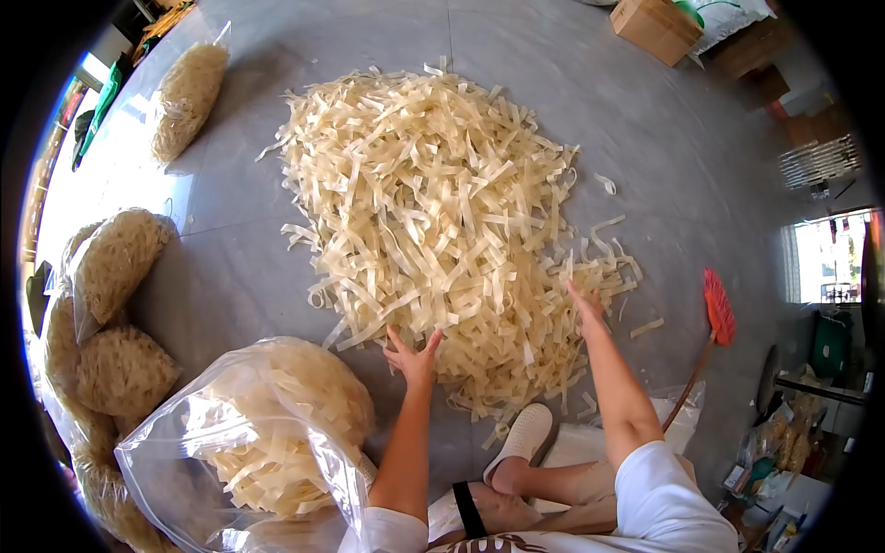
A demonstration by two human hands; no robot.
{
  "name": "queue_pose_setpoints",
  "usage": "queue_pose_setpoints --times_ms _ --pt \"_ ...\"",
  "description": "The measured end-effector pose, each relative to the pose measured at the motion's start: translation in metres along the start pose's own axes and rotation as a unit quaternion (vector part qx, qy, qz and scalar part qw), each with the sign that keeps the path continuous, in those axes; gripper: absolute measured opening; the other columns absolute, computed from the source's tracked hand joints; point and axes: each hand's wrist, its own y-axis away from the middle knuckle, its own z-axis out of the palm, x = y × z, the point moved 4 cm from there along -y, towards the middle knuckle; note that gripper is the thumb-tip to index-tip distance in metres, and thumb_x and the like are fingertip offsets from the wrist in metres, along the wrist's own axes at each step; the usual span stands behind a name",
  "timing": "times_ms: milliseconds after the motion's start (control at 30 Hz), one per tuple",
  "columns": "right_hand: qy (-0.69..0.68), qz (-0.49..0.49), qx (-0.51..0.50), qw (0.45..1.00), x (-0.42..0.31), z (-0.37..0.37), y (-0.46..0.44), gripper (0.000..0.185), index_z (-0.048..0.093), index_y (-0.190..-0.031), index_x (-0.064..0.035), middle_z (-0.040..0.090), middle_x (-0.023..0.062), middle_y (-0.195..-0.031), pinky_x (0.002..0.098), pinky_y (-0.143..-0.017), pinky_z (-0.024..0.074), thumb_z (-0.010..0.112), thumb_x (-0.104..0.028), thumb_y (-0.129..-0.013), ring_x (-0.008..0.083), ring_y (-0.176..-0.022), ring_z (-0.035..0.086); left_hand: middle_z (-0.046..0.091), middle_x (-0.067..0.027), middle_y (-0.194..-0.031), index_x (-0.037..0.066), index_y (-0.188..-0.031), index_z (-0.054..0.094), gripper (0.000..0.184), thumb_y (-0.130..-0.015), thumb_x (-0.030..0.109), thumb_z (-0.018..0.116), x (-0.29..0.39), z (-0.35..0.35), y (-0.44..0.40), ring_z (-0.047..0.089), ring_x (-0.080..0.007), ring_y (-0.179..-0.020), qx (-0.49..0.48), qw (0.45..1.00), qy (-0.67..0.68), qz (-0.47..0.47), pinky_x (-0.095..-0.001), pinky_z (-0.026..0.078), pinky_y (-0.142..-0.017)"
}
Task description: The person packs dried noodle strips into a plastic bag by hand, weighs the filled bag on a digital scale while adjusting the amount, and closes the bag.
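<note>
A large heap of pale, flat dried strips [424, 203] lies spread on the grey floor in front of me. At its near left edge is my left hand [412, 358], fingers spread, with nothing seen in its grasp. My right hand [587, 309] reaches to the heap's right side, fingers stretched out against the strips there. Left of my left forearm stands a clear plastic bag [175, 433], its mouth gaping toward me, partly filled with the same strips.
Several filled clear bags [120, 267] line the left side, and another filled bag [189, 101] lies farther off. A red broom [718, 309] rests on the right. A cardboard box [654, 29] stands at the far right. Loose strips [606, 184] are scattered beside the heap.
</note>
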Motion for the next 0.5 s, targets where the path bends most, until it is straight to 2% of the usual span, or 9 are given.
queue_pose_setpoints --times_ms 67,100,133,233,300,367,400,433,500 --pt "0.151 -0.016 -0.045 0.987 -0.045 0.025 0.059 0.106 0.027 -0.135 -0.0063 0.028 0.0223 -0.135 0.044 -0.1 0.0303 0.075 -0.056 -0.055 0.0332 -0.125 0.031 0.011 -0.0319 -0.134 0.023 -0.139 0.017 0.107 -0.055 0.056 0.075 0.005 0.012 -0.001 0.021 -0.0491 -0.121 -0.005 0.999 0.019 0.04 -0.0512 0.025 -0.098" --pt "0.228 -0.014 -0.075 0.971 -0.066 0.038 0.085 0.11 0.026 -0.136 -0.0046 0.028 0.0227 -0.135 0.0436 -0.101 0.0296 0.073 -0.059 -0.053 0.0333 -0.124 0.031 0.014 -0.0273 -0.133 0.024 -0.138 0.02 0.102 -0.058 0.048 0.078 0.004 0.023 -0.006 0.025 -0.0433 -0.12 -0.036 0.997 0.042 0.044 -0.0467 0.029 -0.097" --pt "0.229 -0.038 -0.116 0.966 -0.064 0.051 0.089 0.109 0.027 -0.135 -0.0039 0.028 0.0231 -0.134 0.0424 -0.1 0.0305 0.072 -0.061 -0.054 0.0337 -0.124 0.032 0.017 -0.0226 -0.132 0.024 -0.138 0.023 0.097 -0.06 0.039 0.08 0.006 0.031 -0.007 0.029 -0.0374 -0.119 -0.067 0.994 0.066 0.048 -0.0421 0.034 -0.095" --pt "0.219 -0.072 -0.192 0.954 -0.061 0.078 0.112 0.106 0.031 -0.133 -0.0029 0.029 0.0229 -0.134 0.0404 -0.1 0.0312 0.072 -0.06 -0.054 0.0336 -0.123 0.033 0.02 -0.0216 -0.128 0.022 -0.137 0.026 0.089 -0.065 0.029 0.079 0.013 0.039 0.0 0.033 -0.0332 -0.116 -0.104 0.989 0.041 0.096 -0.0376 0.037 -0.092" --pt "0.206 -0.085 -0.224 0.949 -0.068 0.09 0.133 0.103 0.034 -0.131 -0.0027 0.03 0.0222 -0.134 0.0396 -0.1 0.0311 0.073 -0.058 -0.054 0.0331 -0.123 0.033 0.022 -0.0238 -0.127 0.022 -0.136 0.029 0.084 -0.067 0.034 0.076 0.011 0.043 0.003 0.033 -0.0374 -0.116 -0.131 0.979 0.095 0.128 -0.0406 0.032 -0.096" --pt "0.127 -0.092 -0.266 0.951 -0.083 0.091 0.159 0.092 0.04 -0.127 -0.0019 0.039 0.0189 -0.129 0.0384 -0.098 0.0337 0.075 -0.05 -0.057 0.0295 -0.118 0.041 0.027 -0.0169 -0.124 0.015 -0.134 0.033 0.071 -0.074 0.028 0.071 -0.001 0.057 0.0 0.037 -0.0309 -0.114 -0.21 0.965 0.131 0.089 -0.0358 0.035 -0.093" --pt "0.074 -0.082 -0.32 0.941 -0.085 0.093 0.164 0.074 0.046 -0.12 -0.0012 0.048 0.0159 -0.12 0.0364 -0.094 0.0382 0.075 -0.039 -0.063 0.0251 -0.11 0.049 0.03 -0.0119 -0.121 0.007 -0.13 0.037 0.059 -0.079 0.02 0.065 0.026 0.038 0.024 0.04 -0.0243 -0.111 -0.229 0.959 0.164 0.042 -0.0312 0.04 -0.087" --pt "0.071 -0.085 -0.32 0.941 -0.086 0.091 0.167 0.074 0.046 -0.12 -0.0012 0.048 0.0159 -0.12 0.0364 -0.094 0.0382 0.075 -0.039 -0.063 0.0251 -0.11 0.049 0.03 -0.0119 -0.121 0.007 -0.13 0.037 0.059 -0.079 0.02 0.065 0.021 0.043 0.024 0.04 -0.0243 -0.111 -0.228 0.959 0.164 0.046 -0.0312 0.04 -0.087" --pt "0.007 -0.074 -0.328 0.942 -0.086 0.085 0.178 0.057 0.05 -0.116 -0.0008 0.056 0.014 -0.111 0.0343 -0.087 0.0419 0.071 -0.027 -0.069 0.0219 -0.101 0.054 0.032 -0.0097 -0.115 0.005 -0.126 0.041 0.049 -0.082 0.012 0.06 0.013 0.052 0.026 0.042 -0.0207 -0.106 -0.282 0.911 0.27 0.131 -0.0278 0.042 -0.082"
